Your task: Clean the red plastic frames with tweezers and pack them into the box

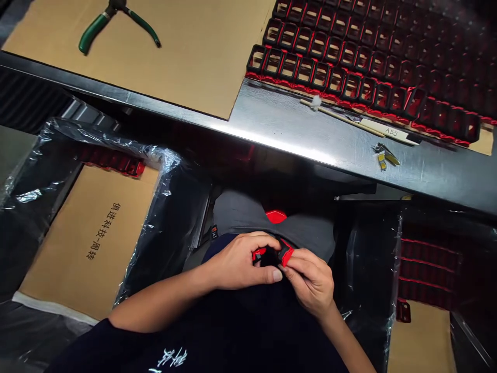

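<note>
Close to my body, above my lap, both hands hold a small red and black part (pixel 286 253). My left hand (pixel 243 261) curls round its left side, thumb below and fingers above. The fingertips of my right hand (pixel 312 277) pinch its right end. Much of the part is hidden by the fingers. On the metal bench (pixel 272 119) at the upper right stand rows of similar red and black frames (pixel 320 75). Another red piece (pixel 276 216) shows between my legs, beyond my hands.
Green-handled pliers (pixel 93 33) lie on cardboard (pixel 174 57). A stick (pixel 341 116), a label marked A55 (pixel 388 129) and small metal pieces (pixel 384 156) lie along the bench edge. Plastic-lined boxes with cardboard (pixel 85 233) and red parts (pixel 427 269) stand on both sides.
</note>
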A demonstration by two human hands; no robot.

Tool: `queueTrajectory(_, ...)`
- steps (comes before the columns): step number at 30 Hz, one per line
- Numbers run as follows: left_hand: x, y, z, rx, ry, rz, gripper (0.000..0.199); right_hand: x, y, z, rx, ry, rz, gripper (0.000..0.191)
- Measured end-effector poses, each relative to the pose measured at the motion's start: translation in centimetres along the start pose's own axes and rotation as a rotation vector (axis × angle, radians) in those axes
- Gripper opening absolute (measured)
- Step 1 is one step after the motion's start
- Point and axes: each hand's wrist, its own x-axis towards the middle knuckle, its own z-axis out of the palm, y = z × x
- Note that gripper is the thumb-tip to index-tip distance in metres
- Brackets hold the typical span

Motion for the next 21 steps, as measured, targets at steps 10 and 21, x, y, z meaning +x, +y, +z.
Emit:
queueTrajectory(10,0.0,-1.3,1.5,-0.045,0.208,0.233,0.045,0.2,0.7,-0.2,-0.184,0.036,-0.149,0.021)
queueTrajectory(21,-0.3,-1.3,1.8,0.143,0.310,0.411,0.036,-0.2,1.1,0.0,-0.205,0.064,-0.088,0.035)
